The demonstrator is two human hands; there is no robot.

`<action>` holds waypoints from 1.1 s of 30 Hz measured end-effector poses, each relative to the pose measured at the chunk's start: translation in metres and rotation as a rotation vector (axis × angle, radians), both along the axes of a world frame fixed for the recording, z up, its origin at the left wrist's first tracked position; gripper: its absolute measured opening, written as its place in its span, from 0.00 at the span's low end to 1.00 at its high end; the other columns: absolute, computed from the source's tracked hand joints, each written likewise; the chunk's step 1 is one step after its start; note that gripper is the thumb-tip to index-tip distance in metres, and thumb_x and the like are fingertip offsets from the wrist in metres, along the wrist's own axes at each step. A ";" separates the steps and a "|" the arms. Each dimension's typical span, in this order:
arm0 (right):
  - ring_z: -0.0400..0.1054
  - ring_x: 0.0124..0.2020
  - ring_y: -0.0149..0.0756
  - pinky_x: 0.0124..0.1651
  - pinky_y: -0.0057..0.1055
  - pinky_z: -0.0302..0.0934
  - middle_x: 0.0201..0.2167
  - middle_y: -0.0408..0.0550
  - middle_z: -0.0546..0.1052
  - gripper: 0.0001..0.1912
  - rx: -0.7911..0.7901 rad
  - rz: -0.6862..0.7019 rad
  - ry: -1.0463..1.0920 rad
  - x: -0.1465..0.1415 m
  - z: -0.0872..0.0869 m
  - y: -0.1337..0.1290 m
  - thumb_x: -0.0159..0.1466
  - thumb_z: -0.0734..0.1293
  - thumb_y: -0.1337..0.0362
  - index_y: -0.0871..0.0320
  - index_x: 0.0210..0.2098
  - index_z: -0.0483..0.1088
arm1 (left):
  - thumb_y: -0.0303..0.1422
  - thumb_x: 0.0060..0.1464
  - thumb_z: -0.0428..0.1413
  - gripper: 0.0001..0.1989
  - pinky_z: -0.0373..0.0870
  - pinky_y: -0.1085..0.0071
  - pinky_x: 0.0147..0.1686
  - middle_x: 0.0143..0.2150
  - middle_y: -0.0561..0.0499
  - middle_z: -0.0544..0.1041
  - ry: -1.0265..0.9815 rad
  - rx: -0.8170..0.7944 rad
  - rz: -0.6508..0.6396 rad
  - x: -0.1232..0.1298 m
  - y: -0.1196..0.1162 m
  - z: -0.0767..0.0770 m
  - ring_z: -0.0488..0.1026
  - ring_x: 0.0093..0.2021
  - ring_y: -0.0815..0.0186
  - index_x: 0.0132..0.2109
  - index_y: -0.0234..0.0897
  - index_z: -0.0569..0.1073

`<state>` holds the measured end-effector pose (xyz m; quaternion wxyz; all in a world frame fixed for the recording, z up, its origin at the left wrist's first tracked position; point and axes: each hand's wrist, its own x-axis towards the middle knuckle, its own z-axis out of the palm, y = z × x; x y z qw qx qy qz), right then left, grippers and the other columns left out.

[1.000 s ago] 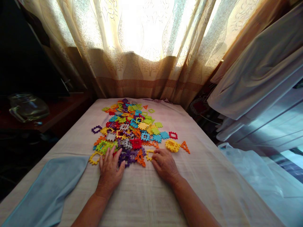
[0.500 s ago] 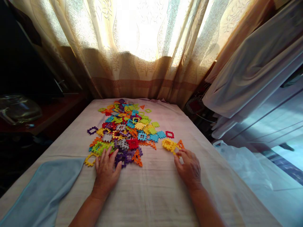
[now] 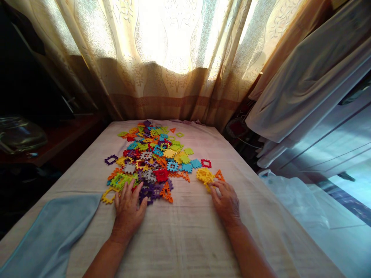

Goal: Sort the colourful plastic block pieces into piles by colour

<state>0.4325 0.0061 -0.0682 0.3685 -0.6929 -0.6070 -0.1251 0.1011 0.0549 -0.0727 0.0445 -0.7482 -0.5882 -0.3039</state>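
Observation:
A heap of toothed plastic pieces (image 3: 160, 175) in many colours covers the middle of the cloth-topped table. My left hand (image 3: 129, 210) rests at the heap's near left edge, fingers spread over green and purple pieces and holding nothing. Beside it lies a yellow ring-like piece (image 3: 109, 195). To the right, my right hand (image 3: 226, 200) has thumb and fingers bent together at the near end of some yellow pieces (image 3: 205, 175), pinching the lowest one. An orange triangle (image 3: 219, 176) lies just beyond its fingers.
A blue-grey cloth (image 3: 58, 227) lies at the table's left front. The table (image 3: 185, 239) has a pale cover. Behind it hangs a curtain (image 3: 168, 88). A clear plastic bag (image 3: 295, 197) is off the right edge, below hanging clothes (image 3: 298, 77).
My right hand has moved slightly left, and the yellow piece at its fingertips has shifted closer to the other yellow ones. My left hand stays at the heap. The view has shifted slightly.

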 end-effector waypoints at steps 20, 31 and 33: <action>0.72 0.40 0.39 0.38 0.31 0.61 0.41 0.50 0.79 0.13 -0.488 -0.187 0.040 0.070 0.013 0.104 0.62 0.64 0.61 0.53 0.41 0.79 | 0.36 0.59 0.48 0.23 0.48 0.43 0.63 0.65 0.39 0.64 0.030 -0.005 0.008 -0.002 0.001 -0.005 0.56 0.67 0.49 0.60 0.41 0.67; 0.72 0.35 0.36 0.42 0.33 0.65 0.41 0.52 0.79 0.16 -0.150 0.041 0.241 0.020 0.036 0.092 0.62 0.61 0.63 0.56 0.43 0.78 | 0.35 0.61 0.46 0.21 0.48 0.44 0.64 0.64 0.40 0.65 -0.022 0.018 0.021 -0.003 0.002 -0.004 0.57 0.66 0.51 0.59 0.41 0.68; 0.72 0.36 0.36 0.43 0.32 0.65 0.38 0.50 0.79 0.14 -0.110 0.228 0.268 -0.015 0.038 0.080 0.62 0.60 0.62 0.55 0.39 0.77 | 0.35 0.61 0.46 0.20 0.48 0.44 0.64 0.64 0.42 0.66 -0.066 0.022 0.035 -0.005 0.003 -0.002 0.58 0.66 0.52 0.58 0.42 0.69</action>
